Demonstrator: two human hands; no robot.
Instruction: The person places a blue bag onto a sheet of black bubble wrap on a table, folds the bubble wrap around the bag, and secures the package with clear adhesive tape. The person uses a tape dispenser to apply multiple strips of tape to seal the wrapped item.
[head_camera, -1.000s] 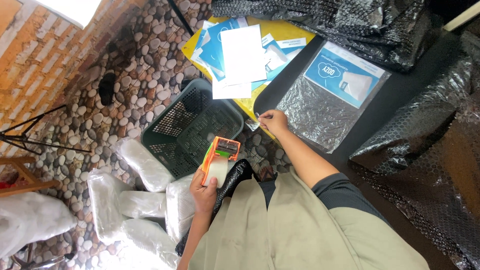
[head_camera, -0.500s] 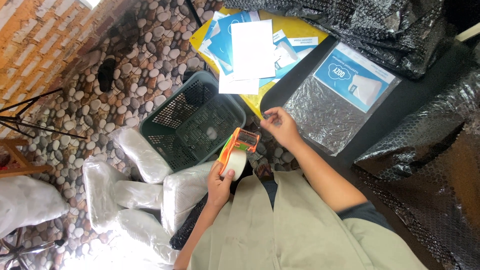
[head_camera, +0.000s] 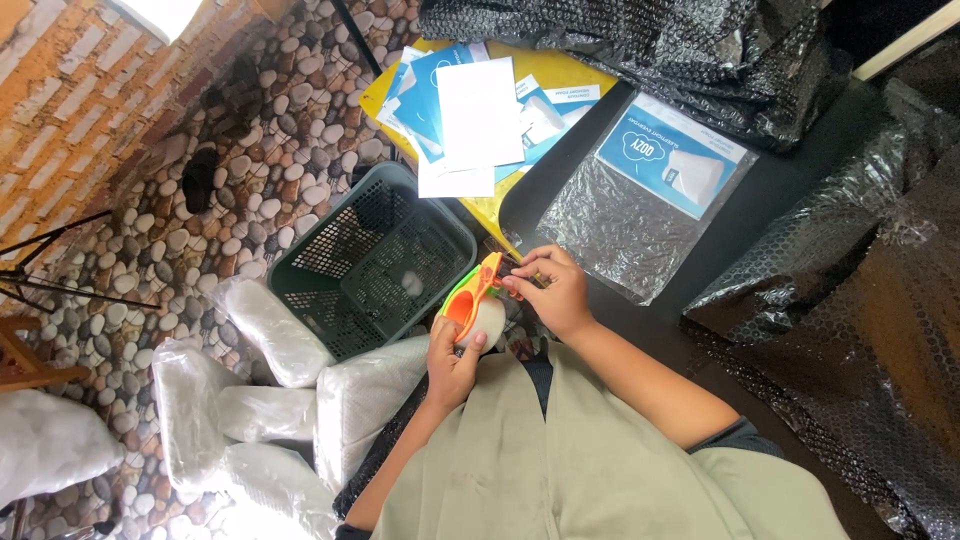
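My left hand (head_camera: 452, 355) grips an orange and green tape dispenser (head_camera: 472, 298) holding a roll of clear tape, just above my lap. My right hand (head_camera: 552, 290) meets the dispenser's front end, fingertips pinching at its blade end; whether they hold the tape's end I cannot tell. Just beyond my right hand, a silvery bubble-wrap pouch (head_camera: 610, 225) lies on the black table (head_camera: 790, 185) with a blue and white printed card (head_camera: 668, 158) on it.
A dark green plastic basket (head_camera: 375, 262) stands on the pebble-pattern floor to the left. White wrapped packages (head_camera: 275, 395) lie beside my left leg. Blue and white papers (head_camera: 470, 110) rest on a yellow surface. Black bubble wrap (head_camera: 850, 310) piles up on the right and at the back.
My left hand has brought the tape dispenser up and to the right. My right hand came off the pouch's corner and back to the dispenser's front end.
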